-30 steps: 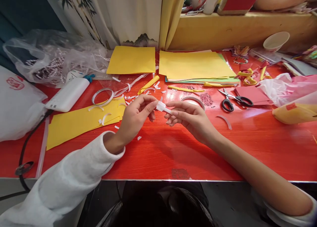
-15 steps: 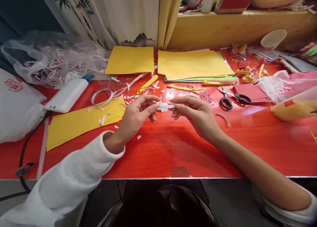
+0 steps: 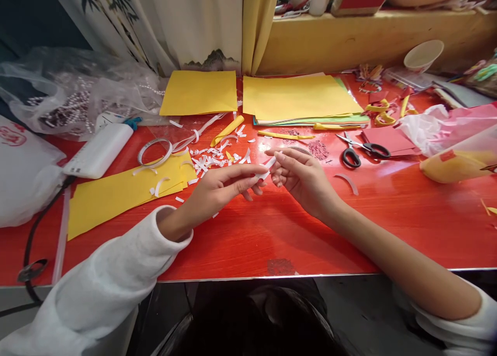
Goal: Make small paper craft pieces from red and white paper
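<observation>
Between my two hands is a small white strip (image 3: 267, 168), slanting up to the right; whether it is paper or tape I cannot make out. My left hand (image 3: 229, 185) is closed on its lower end, thumb against fingers. At the upper end, the thumb and forefinger of my right hand (image 3: 301, 172) pinch it. Both hands are held over the red table. Many white paper scraps (image 3: 202, 161) lie just beyond my left hand. A roll of tape (image 3: 154, 163) rests partly on cut yellow paper strips (image 3: 116, 196) to the left.
Two piles of yellow sheets (image 3: 199, 93) stand at the back of the red table (image 3: 330, 242). Black-handled scissors (image 3: 361, 147) lie at the right, near dark red paper (image 3: 390, 141). A white power bank-like box (image 3: 99, 151) and a plastic bag of beads (image 3: 73, 97) are on the left.
The white strip has turned from nearly level to slanting. My right hand has risen slightly at the fingertips, and my left hand has dropped and stretched its fingers toward the right.
</observation>
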Action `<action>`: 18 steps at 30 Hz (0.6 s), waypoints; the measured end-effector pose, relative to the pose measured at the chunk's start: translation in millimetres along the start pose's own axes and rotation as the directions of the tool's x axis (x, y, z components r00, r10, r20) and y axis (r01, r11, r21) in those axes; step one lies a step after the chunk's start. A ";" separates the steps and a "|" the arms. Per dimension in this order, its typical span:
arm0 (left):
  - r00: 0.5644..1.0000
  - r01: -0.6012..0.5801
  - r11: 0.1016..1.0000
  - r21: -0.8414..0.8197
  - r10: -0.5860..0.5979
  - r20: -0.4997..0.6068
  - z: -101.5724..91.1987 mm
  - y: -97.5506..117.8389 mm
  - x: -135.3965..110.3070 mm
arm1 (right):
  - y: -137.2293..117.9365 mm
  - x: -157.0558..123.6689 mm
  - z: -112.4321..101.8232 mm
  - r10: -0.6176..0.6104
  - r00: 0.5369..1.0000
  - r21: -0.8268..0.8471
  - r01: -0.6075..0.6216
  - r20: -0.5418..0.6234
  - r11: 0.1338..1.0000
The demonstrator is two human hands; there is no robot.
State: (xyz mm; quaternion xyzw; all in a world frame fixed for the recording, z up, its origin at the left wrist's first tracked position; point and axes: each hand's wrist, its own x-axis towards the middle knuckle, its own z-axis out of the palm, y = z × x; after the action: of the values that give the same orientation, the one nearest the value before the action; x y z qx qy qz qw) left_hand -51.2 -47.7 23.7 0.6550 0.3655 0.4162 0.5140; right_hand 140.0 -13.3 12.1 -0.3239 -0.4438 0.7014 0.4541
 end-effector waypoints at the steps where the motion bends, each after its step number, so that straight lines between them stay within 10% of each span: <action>1: 1.000 -0.006 1.000 0.006 0.006 0.011 -0.2 -0.8 -0.2 | -0.1 -0.3 0.6 0.023 0.999 0.022 -0.023 0.023 0.999; 12: 0.976 -0.168 0.920 0.353 0.206 -0.071 -1.3 -7.1 1.0 | -2.0 -6.5 5.1 0.127 0.978 -0.136 -0.105 0.163 0.985; 18: 0.901 -0.291 0.693 0.659 0.430 -0.054 -2.7 -9.7 2.4 | -3.2 -8.4 8.5 0.132 0.984 -0.150 -0.114 0.120 0.982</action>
State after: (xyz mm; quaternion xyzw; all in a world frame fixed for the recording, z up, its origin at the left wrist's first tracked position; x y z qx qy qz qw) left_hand -53.3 -42.5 15.0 0.8023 0.3985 0.4252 0.1291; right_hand 137.0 -23.3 18.9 -0.3361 -0.5005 0.7142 0.3556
